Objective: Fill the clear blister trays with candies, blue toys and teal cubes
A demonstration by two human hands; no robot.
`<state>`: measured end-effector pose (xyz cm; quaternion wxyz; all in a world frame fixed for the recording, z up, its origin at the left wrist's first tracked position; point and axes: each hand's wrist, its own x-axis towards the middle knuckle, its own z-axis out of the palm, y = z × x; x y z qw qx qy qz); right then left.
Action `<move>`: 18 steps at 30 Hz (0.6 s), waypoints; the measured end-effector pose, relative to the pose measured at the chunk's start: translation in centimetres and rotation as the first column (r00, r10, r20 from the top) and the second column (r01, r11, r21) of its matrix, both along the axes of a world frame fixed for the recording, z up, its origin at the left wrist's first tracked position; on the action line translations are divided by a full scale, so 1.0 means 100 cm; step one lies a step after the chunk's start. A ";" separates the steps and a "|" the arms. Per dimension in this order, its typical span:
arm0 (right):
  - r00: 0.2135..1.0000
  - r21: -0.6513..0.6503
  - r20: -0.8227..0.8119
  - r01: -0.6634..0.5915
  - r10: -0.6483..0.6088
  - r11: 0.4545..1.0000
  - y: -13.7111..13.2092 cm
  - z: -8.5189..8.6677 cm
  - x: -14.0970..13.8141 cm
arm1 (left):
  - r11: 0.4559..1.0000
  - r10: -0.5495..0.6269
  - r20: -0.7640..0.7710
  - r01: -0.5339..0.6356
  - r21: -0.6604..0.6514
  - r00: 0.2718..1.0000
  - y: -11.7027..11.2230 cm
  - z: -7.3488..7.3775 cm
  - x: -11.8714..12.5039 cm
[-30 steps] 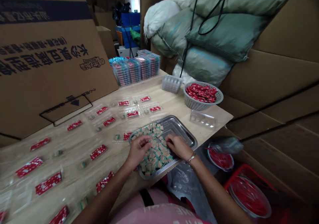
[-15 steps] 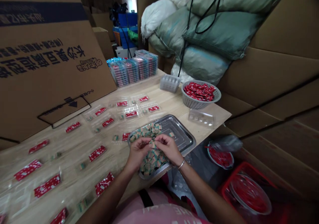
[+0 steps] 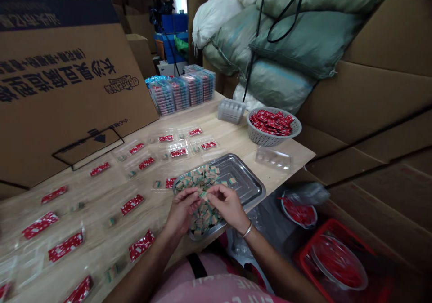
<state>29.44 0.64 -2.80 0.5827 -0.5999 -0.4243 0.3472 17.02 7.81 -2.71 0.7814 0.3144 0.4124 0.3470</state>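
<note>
Steel tray [image 3: 245,177], frame centre: wrapped cube [image 3: 203,195] pinched between left hand [image 3: 182,209] and right hand [image 3: 228,207], fingers nearly closed. Piece-picking judged underway; fine single-piece grip needed next.

walls: cardboard sheets [image 3: 67,91] | sacks [image 3: 286,46] piled behind (green, white) | table [image 3: 233,135]: pale wood | daylight rear

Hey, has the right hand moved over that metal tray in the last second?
Yes. The right hand has shifted left, away from the right rim of the metal tray, and now meets the left hand over the wrapped pieces.
</note>
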 end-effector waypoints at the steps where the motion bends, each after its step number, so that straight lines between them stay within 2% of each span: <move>1: 0.994 -0.021 -0.110 -0.002 0.000 1.000 0.002 -0.001 0.000 | 1.000 0.025 0.006 -0.025 -0.013 1.000 -0.001 0.000 0.000; 3: 0.968 -0.041 -0.250 0.004 -0.014 0.999 0.006 -0.004 -0.002 | 0.998 0.056 0.014 -0.056 -0.002 0.998 -0.003 0.001 0.001; 4: 0.962 -0.037 -0.270 0.018 -0.027 0.999 0.007 -0.006 -0.003 | 0.998 0.064 0.013 -0.065 0.017 0.998 -0.004 0.002 0.001; 7: 0.979 -0.002 -0.187 0.077 -0.076 0.997 0.006 -0.008 -0.011 | 0.996 0.072 -0.009 -0.071 0.051 0.997 -0.008 0.004 0.000; 10: 0.990 0.026 -0.046 0.133 -0.132 0.991 0.002 -0.011 -0.017 | 0.997 0.029 -0.053 -0.024 0.079 0.998 -0.009 0.006 -0.003; 12: 0.995 0.017 -0.010 0.101 -0.100 0.995 0.000 -0.014 -0.015 | 0.988 -0.006 -0.114 0.023 0.152 0.993 -0.008 0.006 -0.006; 14: 1.000 -0.011 0.011 -0.010 0.010 1.000 0.000 -0.016 -0.006 | 0.973 -0.021 -0.187 0.064 0.223 0.982 -0.006 0.005 -0.008; 16: 0.985 -0.046 0.159 -0.063 0.070 0.997 0.002 -0.018 0.012 | 0.967 -0.022 -0.223 0.077 0.242 0.975 -0.005 0.004 -0.009; 18: 0.892 -0.123 0.449 0.007 0.050 0.992 0.007 -0.018 0.034 | 0.971 -0.022 -0.220 0.073 0.228 0.975 -0.004 0.003 -0.010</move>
